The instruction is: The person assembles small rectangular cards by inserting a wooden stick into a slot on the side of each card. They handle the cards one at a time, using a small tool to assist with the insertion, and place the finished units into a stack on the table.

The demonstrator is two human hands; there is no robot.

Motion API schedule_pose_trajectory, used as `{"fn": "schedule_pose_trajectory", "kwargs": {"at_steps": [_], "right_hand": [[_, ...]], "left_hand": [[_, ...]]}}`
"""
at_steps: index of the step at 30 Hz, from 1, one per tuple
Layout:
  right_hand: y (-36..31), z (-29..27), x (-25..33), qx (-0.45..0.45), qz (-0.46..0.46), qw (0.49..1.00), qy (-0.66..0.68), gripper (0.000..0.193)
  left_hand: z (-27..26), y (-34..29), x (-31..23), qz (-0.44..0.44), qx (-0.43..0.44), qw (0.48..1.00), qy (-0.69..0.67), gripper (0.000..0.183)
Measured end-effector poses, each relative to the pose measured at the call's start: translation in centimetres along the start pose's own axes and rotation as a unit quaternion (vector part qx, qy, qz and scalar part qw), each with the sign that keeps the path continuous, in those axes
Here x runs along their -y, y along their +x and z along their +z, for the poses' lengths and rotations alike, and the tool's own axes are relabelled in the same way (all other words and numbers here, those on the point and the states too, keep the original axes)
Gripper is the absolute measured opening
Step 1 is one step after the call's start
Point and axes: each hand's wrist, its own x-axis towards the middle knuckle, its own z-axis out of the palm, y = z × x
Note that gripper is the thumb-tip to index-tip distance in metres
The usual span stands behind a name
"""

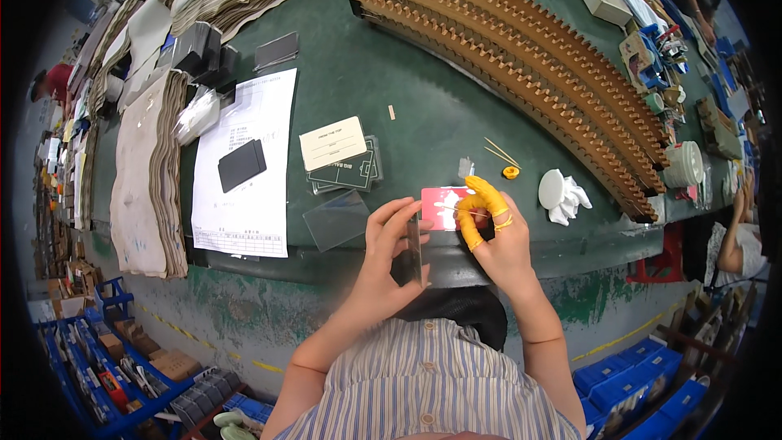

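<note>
My left hand grips a thin flat plate by its edges, tilted nearly edge-on, so its face is hidden. Close beside it, my right hand pinches a thin stick, its end pointing toward the plate. Yellow finger cots cover the thumb and forefinger. Below the stick lies a pink-red card with shiny white patches. Two slim wooden sticks and a small yellow roll lie beyond my right hand. A round white pad on crumpled white cloth is to its right.
Left of my hands are clear sheets, a stack of cased dark cards with a cream card on top, and printed paper bearing black cards. Long slotted wooden racks curve across the far right. Stained cloth piles line the left.
</note>
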Motion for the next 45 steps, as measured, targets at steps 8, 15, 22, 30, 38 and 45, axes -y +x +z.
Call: {"fn": "schedule_pose_trajectory", "kwargs": {"at_steps": [8, 15, 22, 30, 38, 45], "right_hand": [[0.0, 0.0, 0.0, -0.002, 0.003, 1.0, 0.003, 0.043], [-1.2, -0.4, -0.1, -0.097, -0.046, 0.981, 0.162, 0.043], [-1.9, -1.0, -0.1, -0.048, -0.119, 0.972, 0.197, 0.036], [-1.8, -1.0, 0.2, -0.011, -0.138, 0.972, 0.188, 0.035], [-1.6, -0.9, 0.3, -0.013, -0.152, 0.972, 0.18, 0.038], [-1.6, -1.0, 0.1, 0.001, -0.158, 0.973, 0.166, 0.039]], "left_hand": [[0.2, 0.0, 0.0, -0.012, -0.015, 0.999, -0.04, 0.082], [0.3, -0.1, 0.0, -0.018, -0.001, 0.999, -0.036, 0.082], [0.5, 0.1, 0.0, 0.006, 0.024, 1.0, -0.01, 0.084], [0.8, 0.0, -0.4, -0.03, 0.01, 0.998, -0.055, 0.079], [0.9, 0.1, -0.4, -0.023, 0.009, 0.998, -0.059, 0.078], [0.9, 0.0, -0.5, -0.023, 0.009, 0.998, -0.056, 0.077]]}}
